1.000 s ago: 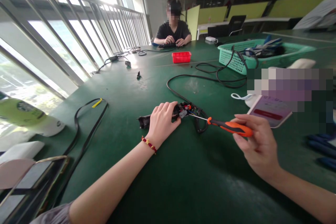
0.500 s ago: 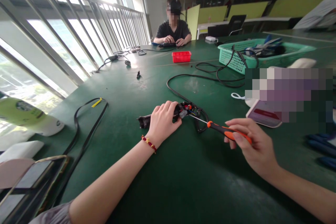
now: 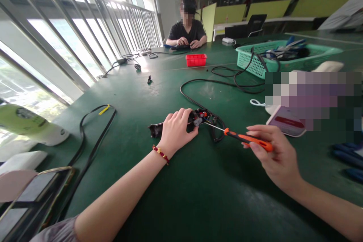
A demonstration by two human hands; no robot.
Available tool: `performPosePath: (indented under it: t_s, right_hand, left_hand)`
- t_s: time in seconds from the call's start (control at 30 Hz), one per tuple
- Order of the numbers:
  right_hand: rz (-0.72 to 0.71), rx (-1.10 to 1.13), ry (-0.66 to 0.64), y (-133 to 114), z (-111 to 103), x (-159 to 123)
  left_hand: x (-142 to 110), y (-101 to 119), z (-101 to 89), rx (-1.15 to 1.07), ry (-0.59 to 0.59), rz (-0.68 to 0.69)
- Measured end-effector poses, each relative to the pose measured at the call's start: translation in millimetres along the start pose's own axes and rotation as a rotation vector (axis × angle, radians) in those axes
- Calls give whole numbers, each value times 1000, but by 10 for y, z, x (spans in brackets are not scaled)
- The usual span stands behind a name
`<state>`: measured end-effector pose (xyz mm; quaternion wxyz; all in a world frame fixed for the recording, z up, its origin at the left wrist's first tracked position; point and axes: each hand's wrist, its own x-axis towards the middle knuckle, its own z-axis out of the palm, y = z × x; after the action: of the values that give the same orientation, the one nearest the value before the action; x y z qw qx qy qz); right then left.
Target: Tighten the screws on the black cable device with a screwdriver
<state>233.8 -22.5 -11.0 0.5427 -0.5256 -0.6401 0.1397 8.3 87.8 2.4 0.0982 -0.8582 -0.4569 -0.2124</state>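
A black corded appliance lies on the green table, its right end opened so that wires and small red and grey parts show. My left hand is wrapped over its middle, pressing it down; the hand hides that stretch of the body. In my right hand is a screwdriver with an orange and black handle, held between thumb and fingers. Its thin shaft points left into the exposed parts; whether the tip touches a screw I cannot tell. A black cord runs from the appliance towards the back right.
A red tray and a green basket of tools and cords stand farther back. One small black piece lies left of them. Phones, a bottle and a black strap are at left. Another person sits opposite.
The screwdriver's handle has turned about its axis in my right hand, showing more orange now. My left hand and the appliance stay in place.
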Motion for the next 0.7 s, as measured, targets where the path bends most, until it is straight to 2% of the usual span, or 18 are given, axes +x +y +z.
performPosePath:
  t_s: [0.07, 0.13, 0.3, 0.5, 0.67, 0.7]
  right_hand:
    - [-36, -2, 102, 9, 12, -1]
    - [-50, 1, 123, 6, 17, 3]
    - [20, 49, -120, -20, -6, 6]
    - [-97, -77, 65, 15, -5, -5]
    - [-15, 5, -151, -15, -19, 0]
    - [-4, 15, -159, -17, -18, 1]
  left_hand:
    - [-1, 2, -4, 1, -2, -2]
    - [0, 4, -9, 1, -6, -5]
    - [3, 2, -9, 2, -11, -5]
    - [3, -5, 4, 5, -7, -6]
    - [1, 2, -6, 8, -9, -3]
    - [1, 3, -8, 9, -10, -5]
